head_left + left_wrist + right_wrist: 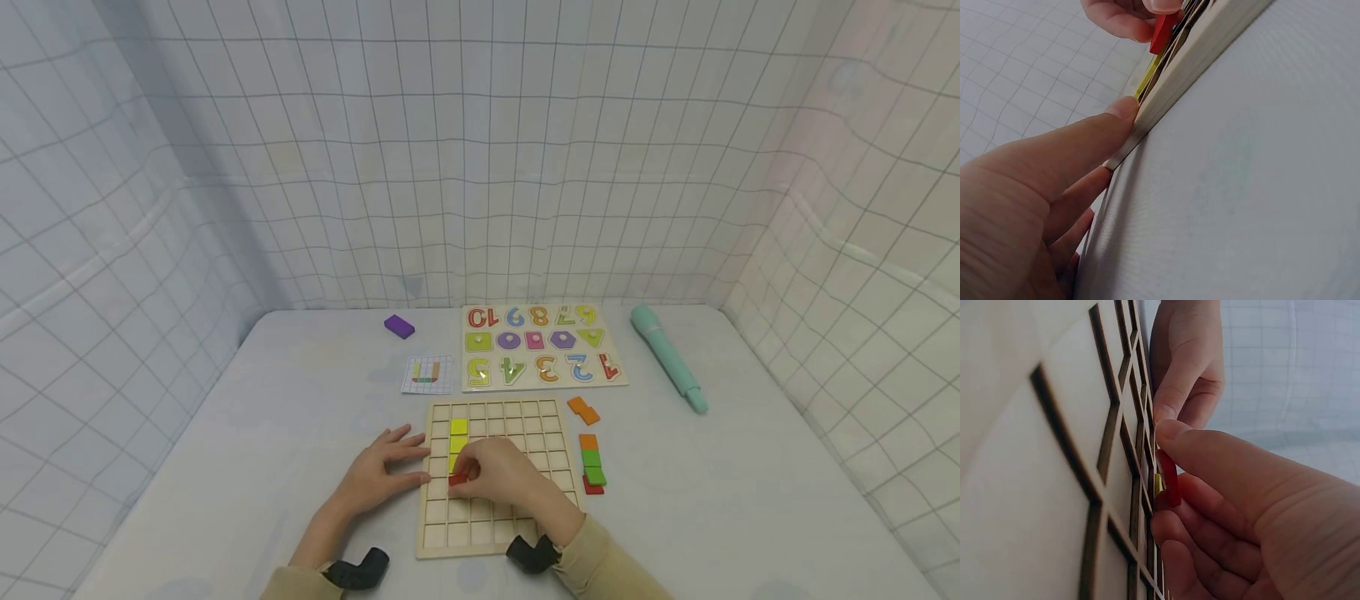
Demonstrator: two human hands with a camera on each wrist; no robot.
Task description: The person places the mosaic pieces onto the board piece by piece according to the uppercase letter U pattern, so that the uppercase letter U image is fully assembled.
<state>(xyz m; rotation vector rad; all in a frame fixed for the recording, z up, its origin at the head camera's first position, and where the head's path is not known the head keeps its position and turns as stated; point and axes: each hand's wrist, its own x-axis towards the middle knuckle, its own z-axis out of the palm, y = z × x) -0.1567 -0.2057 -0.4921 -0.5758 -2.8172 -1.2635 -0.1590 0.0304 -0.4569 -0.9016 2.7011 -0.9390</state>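
Observation:
My right hand [498,473] pinches a red square tile [1170,478] between thumb and fingers, close over the wooden grid board [517,417]. The tile is tilted against the board in the right wrist view. Just beyond it, yellow tiles [459,427] sit in a column of cells on the board's left side, the nearest partly covered by the fingers. My left hand [378,473] lies with fingers spread at the board's left edge. In the left wrist view its thumb [1124,107] touches the rim.
Right of the board lie orange tiles [583,410] and a row of orange, green [591,459] and red tiles. Behind it are a pattern card [427,375], a number puzzle [543,341] and a purple block [399,326]. A teal stick-shaped object [670,358] lies at the far right.

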